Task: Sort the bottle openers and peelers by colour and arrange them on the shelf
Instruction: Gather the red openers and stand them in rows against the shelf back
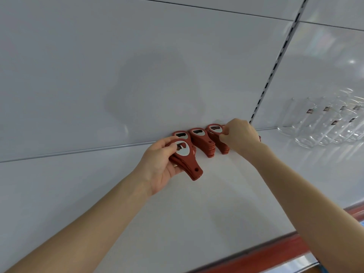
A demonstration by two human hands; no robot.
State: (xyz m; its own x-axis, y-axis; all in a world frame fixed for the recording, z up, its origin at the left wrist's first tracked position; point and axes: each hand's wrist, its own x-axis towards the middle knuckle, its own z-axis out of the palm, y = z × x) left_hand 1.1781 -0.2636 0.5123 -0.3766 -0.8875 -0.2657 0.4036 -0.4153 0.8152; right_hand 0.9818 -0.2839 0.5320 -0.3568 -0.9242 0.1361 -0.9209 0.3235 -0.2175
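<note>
Along the back edge of the shelf point(197, 213), starting at the left, the left hand point(157, 166) is gripping a held bundle point(187, 160) of red bottle openers. The thumb is pressing on the top one's white oval face and the fingers are curling underneath. The handles are fanning out toward the front. Just behind it the back-left stack point(180, 134) is sitting against the back panel point(137, 75), with the middle stack point(201, 141) just beside it and the right stack point(215, 131) next along. The right hand point(241, 136) is curling its fingers and thumb onto the head of the right stack, seemingly pinching the top opener. Its palm is hiding the stack's far side.

These openers are looking flat, stiff and light, with smooth faces, so loose stacks are likely sliding and fanning easily. Squeezing a bundle across the wide heads, thumb on top and fingers below, is probably giving the surest hold. No peelers are showing.

For room, bare shelf is lying to the left of the stacks and forward to the red front edge point(275, 251). To the right, past the slotted upright point(275, 62), drinking glasses point(325, 125) are standing close together. They are well apart from the openers but fragile, so sweeping the right arm that way is risky.
</note>
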